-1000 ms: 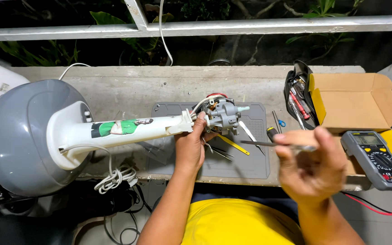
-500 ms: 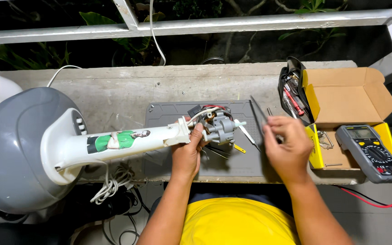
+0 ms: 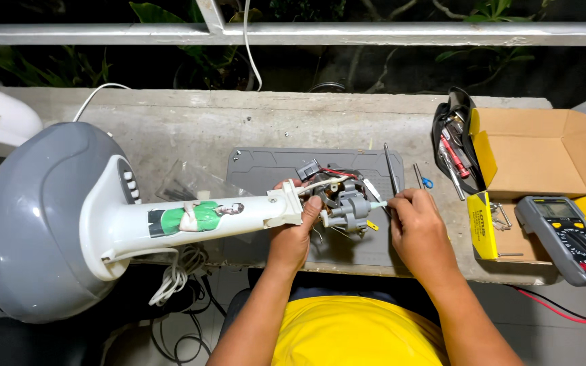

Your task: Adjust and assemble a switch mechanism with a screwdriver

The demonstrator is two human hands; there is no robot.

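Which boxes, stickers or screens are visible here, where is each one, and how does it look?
Cardboard box: far right on the bench, open flaps, brown inside, yellow outside.
Sticker: on the white fan neck, rectangular, green with a figure.
Meter screen: top of the dark grey multimeter, right edge, small grey rectangle.

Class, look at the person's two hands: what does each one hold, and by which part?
The left hand grips the fan stand at its top end, beside the motor. The right hand pinches a slim tool by its near end, tip at the motor.
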